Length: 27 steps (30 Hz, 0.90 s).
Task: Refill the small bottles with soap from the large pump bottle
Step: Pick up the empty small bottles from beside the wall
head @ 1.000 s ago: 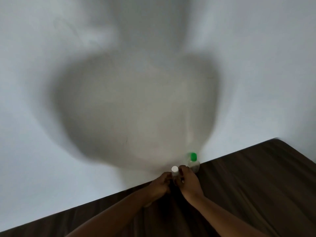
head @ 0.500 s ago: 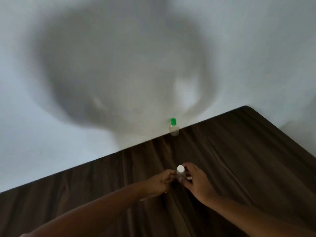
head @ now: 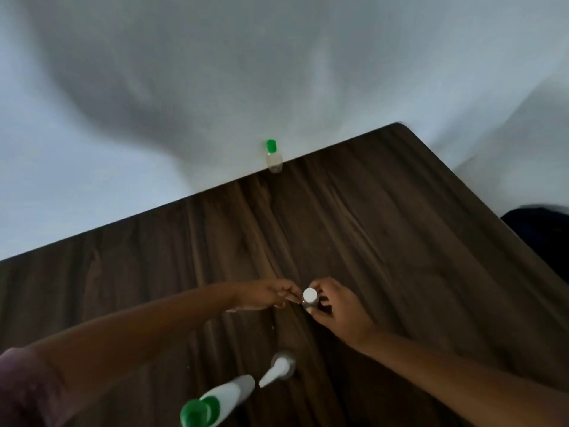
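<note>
The right hand (head: 338, 312) is curling its fingers round the small white-capped bottle (head: 309, 298), and the left hand (head: 271, 295) is pinching the same bottle from the other side, over the middle of the table. The cap is probably about to come off. For that, one hand should be steadying the slick clear body upright while the other is turning the smooth round cap squarely, so that nothing slips. Nearer the person, the large pump bottle (head: 229, 394) is showing a glossy white body and green head. A white tapered piece (head: 277, 371) of unclear kind is lying just beside it. A green-capped clear bottle (head: 273, 158) is standing at the far edge of the dark wood-grain table (head: 400, 226), against the pale wall (head: 154, 87).
</note>
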Tool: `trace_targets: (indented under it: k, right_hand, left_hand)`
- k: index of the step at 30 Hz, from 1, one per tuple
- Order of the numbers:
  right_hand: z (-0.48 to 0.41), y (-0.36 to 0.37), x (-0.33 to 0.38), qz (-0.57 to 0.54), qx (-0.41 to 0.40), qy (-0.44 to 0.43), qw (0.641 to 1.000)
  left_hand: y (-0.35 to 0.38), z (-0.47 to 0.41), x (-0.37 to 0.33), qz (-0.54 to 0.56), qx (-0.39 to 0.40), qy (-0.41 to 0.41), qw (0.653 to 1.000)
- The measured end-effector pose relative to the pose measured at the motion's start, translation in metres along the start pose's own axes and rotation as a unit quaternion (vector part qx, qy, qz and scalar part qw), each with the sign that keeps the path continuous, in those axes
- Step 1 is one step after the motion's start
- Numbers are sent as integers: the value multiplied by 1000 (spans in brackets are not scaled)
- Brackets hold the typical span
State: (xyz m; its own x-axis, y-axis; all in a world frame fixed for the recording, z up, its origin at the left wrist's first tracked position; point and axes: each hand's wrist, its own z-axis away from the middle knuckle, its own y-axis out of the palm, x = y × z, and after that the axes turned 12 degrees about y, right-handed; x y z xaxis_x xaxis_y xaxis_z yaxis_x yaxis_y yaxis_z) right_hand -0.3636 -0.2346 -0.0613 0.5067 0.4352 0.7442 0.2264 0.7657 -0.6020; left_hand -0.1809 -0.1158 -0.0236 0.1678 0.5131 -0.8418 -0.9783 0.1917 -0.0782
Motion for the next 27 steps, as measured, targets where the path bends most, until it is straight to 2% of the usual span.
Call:
trace_targets:
  k: [8,14,27]
  right_hand:
    - [49,16,-6,20,49,10,999]
    - [62,18,-12,32,70,16,997]
    - [63,10,-11,50,117,46,991]
  left_hand:
    - [30,3,2,-39,58,-44,997]
    - [42,6,6,-36,79,-34,996]
    - [42,7,2,-42,68,-31,996]
